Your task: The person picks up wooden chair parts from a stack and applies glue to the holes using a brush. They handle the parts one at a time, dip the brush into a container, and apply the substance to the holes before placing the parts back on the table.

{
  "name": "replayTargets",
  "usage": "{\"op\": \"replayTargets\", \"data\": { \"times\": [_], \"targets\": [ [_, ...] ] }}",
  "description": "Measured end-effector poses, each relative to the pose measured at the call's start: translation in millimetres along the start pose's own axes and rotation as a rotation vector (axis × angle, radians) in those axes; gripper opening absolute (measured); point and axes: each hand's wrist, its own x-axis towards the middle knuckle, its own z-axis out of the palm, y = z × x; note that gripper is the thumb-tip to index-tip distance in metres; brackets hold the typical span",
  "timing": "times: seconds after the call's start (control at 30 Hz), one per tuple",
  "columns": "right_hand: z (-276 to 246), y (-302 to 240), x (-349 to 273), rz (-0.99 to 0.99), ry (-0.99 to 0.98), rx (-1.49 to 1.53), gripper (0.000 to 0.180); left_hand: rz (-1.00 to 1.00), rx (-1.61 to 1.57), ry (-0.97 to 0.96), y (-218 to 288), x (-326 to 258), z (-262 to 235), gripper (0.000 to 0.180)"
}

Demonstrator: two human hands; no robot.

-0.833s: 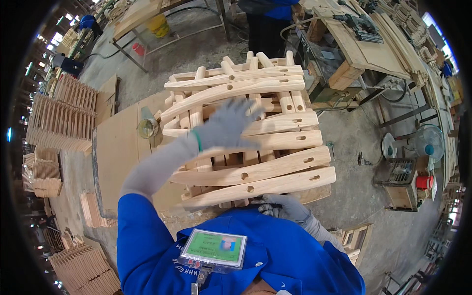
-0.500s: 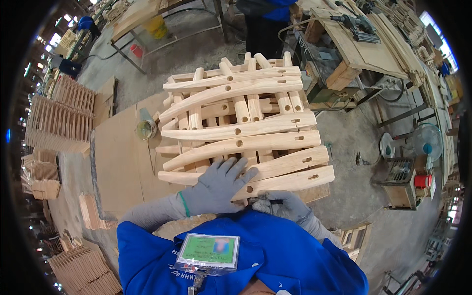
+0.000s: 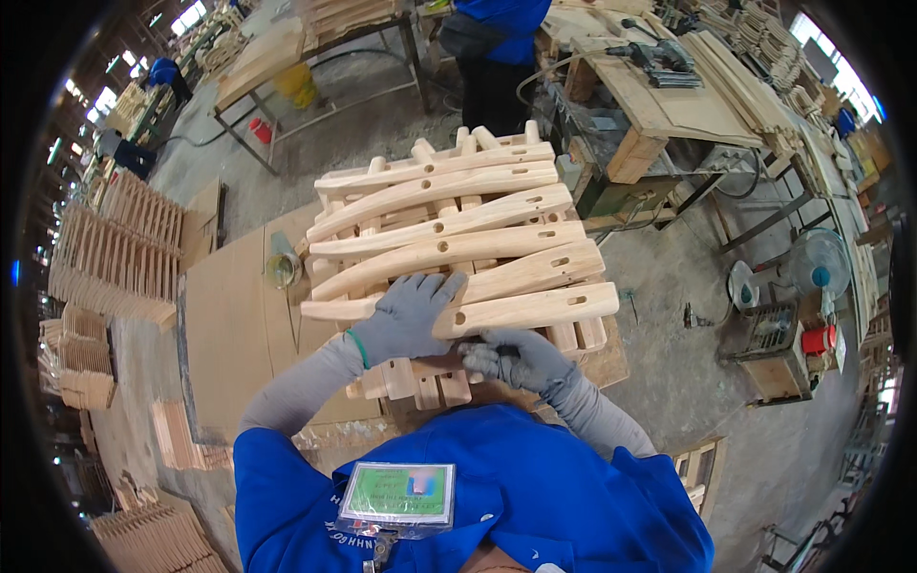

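Note:
Several curved, pale wooden slats lie side by side, each with a round hole and a slot. They rest across a lower layer of wooden pieces, whose near ends stick out below my hands. My left hand, in a grey glove, lies on the two nearest slats with its fingers stretched out. Below the edge of the nearest slat, my gloved right hand has its fingers curled into a pinch. Whatever it may hold is too small or hidden to make out.
The stack stands on a cardboard-covered bench with a glass jar to the left. Right of it are a workbench with a nail gun and a fan. A person in blue stands beyond. Slatted stacks fill the left floor.
Both hands have moved away from my body. The nearest slats have shifted away too and lie closer to the others, so the near ends of the lower pieces now show.

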Motion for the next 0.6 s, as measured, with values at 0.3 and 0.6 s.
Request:
{"op": "replayTargets", "data": {
  "times": [0.3, 0.6],
  "targets": [
    [72, 22, -105, -1.200, 0.672, -2.195, 0.076, 0.372, 0.289, 0.062, -18, 29, -95, 0.088],
    [27, -15, -48, -0.746, 1.080, -2.049, 0.065, 0.703, 0.437, 0.014, -23, 196, -54, 0.043]
  ]
}}
